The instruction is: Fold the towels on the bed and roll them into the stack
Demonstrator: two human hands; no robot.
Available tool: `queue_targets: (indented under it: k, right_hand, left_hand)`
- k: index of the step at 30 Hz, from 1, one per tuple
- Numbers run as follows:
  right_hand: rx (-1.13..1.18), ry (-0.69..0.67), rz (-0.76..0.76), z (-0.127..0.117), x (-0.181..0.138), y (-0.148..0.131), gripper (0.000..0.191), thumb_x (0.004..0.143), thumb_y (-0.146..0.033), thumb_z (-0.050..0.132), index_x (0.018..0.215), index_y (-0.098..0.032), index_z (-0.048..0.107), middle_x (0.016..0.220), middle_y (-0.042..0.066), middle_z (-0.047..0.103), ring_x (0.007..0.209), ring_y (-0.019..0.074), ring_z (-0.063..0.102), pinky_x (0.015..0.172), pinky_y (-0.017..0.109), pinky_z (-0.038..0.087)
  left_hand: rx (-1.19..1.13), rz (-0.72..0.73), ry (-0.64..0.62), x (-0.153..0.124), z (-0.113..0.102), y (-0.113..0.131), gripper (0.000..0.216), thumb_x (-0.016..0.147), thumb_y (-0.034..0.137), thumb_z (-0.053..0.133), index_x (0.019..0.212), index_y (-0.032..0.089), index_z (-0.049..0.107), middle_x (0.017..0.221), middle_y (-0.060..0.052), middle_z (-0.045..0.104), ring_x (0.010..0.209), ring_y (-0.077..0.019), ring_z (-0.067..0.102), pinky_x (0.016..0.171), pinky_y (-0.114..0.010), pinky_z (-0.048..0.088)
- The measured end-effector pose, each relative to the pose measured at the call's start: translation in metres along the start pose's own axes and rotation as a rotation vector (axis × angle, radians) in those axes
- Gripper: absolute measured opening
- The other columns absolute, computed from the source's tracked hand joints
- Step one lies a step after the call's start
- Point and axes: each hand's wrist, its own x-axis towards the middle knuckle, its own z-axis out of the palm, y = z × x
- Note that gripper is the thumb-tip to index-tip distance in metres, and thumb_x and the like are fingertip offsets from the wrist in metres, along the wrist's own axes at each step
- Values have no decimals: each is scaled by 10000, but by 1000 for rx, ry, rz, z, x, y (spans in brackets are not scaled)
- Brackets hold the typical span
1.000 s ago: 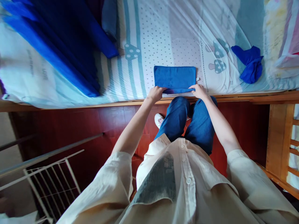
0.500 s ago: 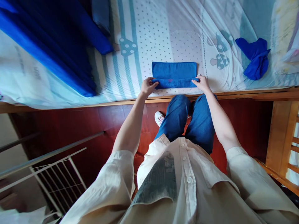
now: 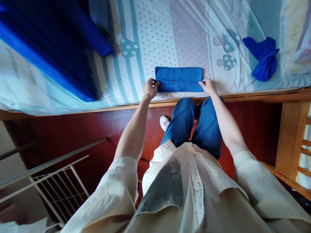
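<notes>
A blue towel lies folded into a wide strip near the front edge of the bed, a fold line running along its length. At its left end my left hand pinches the edge between thumb and fingers. My right hand pinches the opposite end the same way. Beneath the towel is a patterned bedsheet with dots, stripes and mushrooms.
A crumpled blue cloth lies on the right of the bed. Large dark blue fabric covers the left. A wooden bed rail runs along the front. A white metal rack stands at lower left.
The towel's near flap, rolled toward me earlier, now lies flatter and wider against the rest of the towel. Both hands stay at its ends. The view has shifted slightly.
</notes>
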Motion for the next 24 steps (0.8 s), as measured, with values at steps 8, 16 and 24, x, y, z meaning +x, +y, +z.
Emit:
queue_targets:
  k: [8,16,24]
  right_hand:
    - [42,6,-8,1,0,1,307,984,-426,585,924,-143,690,852,86,714,840,218,634,816,330,504]
    - [41,21,-36,5,2,5,318,1006,-425,572,1003,-141,716,935,101,743,901,238,680,884,363,527]
    - [-107,207,-270,0,-9,0,405,1102,-407,394,1289,-182,674,1245,165,696,1171,295,655,1071,468,503]
  left_hand:
    - [50,-71,-38,-3,-3,-1,358,887,372,621,1149,145,711,985,-90,722,1013,-248,690,984,-363,511]
    - [57,-43,-23,-4,-3,0,312,889,336,610,1112,148,721,887,-53,706,921,-220,683,937,-340,530]
    - [317,340,-29,-30,-13,19,421,998,298,541,1396,188,619,1472,-181,610,1400,-336,553,1194,-506,412]
